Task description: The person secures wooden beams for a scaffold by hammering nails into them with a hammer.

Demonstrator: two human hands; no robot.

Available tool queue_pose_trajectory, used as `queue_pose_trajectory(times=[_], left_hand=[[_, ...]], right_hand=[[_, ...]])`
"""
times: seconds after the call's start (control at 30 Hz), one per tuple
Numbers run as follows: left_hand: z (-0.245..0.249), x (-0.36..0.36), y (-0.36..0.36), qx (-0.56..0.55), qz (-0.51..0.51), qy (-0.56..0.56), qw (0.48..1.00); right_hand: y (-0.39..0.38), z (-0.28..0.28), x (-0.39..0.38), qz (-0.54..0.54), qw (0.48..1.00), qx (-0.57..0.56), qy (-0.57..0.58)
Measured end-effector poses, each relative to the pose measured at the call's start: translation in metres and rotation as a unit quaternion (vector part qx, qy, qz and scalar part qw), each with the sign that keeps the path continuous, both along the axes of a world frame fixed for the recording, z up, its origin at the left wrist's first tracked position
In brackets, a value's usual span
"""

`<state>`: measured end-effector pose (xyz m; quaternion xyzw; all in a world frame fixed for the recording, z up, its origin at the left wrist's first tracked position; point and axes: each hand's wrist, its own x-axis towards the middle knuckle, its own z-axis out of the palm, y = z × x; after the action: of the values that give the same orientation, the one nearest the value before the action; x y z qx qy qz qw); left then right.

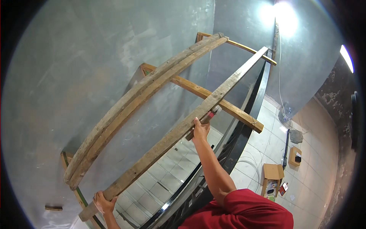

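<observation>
A long weathered wooden beam [164, 147] slants across the wooden brackets, from the lower left up to the far right. Near its lower end, my left hand [104, 203] is closed around it. Farther up, my right hand [201, 130] is closed on a tool with a wooden handle, a red band and a pale metal head, which looks like a hammer [212, 113]. The thumb of that hand presses against the beam's side. Two more old beams [146, 91] lie side by side on the brackets, closer to the wall.
Wooden bracket arms [202, 91] jut from the grey wall. A black metal frame [244, 133] runs below on my right. On the tiled floor stand an open cardboard box [271, 173] and a smaller box [294, 156]. A wood block [53, 208] is at lower left.
</observation>
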<state>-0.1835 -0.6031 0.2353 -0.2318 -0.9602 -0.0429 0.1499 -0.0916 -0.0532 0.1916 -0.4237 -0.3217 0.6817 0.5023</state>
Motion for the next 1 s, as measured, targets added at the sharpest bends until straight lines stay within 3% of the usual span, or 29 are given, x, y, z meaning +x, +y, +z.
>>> queue_pose_trajectory(times=[0.1,0.27,0.4,0.57,0.7,0.9,1.0], left_hand=[[0.002,0.007,-0.010,0.009,0.019,0.002,1.000],[-0.005,0.006,-0.039,0.009,0.074,-0.025,0.997],[0.001,-0.011,-0.033,0.027,0.063,-0.003,0.998],[0.001,-0.035,-0.029,0.023,0.086,-0.006,0.996],[-0.022,-0.034,-0.057,0.017,0.028,0.034,0.999],[-0.002,-0.012,-0.074,0.013,0.075,0.055,0.996],[-0.002,-0.014,-0.088,0.010,0.075,0.048,0.996]], right_hand=[[-0.009,0.003,-0.015,0.037,0.998,0.021,0.054],[-0.032,0.018,-0.068,0.050,0.997,-0.054,0.021],[-0.033,0.024,-0.090,0.079,0.996,-0.050,0.010],[-0.032,0.034,-0.109,0.052,0.989,-0.033,-0.131],[-0.031,0.019,-0.096,0.078,0.996,-0.018,-0.037],[-0.057,0.048,-0.084,0.092,0.992,-0.044,0.077],[-0.062,0.063,-0.089,0.105,0.988,-0.086,0.068]])
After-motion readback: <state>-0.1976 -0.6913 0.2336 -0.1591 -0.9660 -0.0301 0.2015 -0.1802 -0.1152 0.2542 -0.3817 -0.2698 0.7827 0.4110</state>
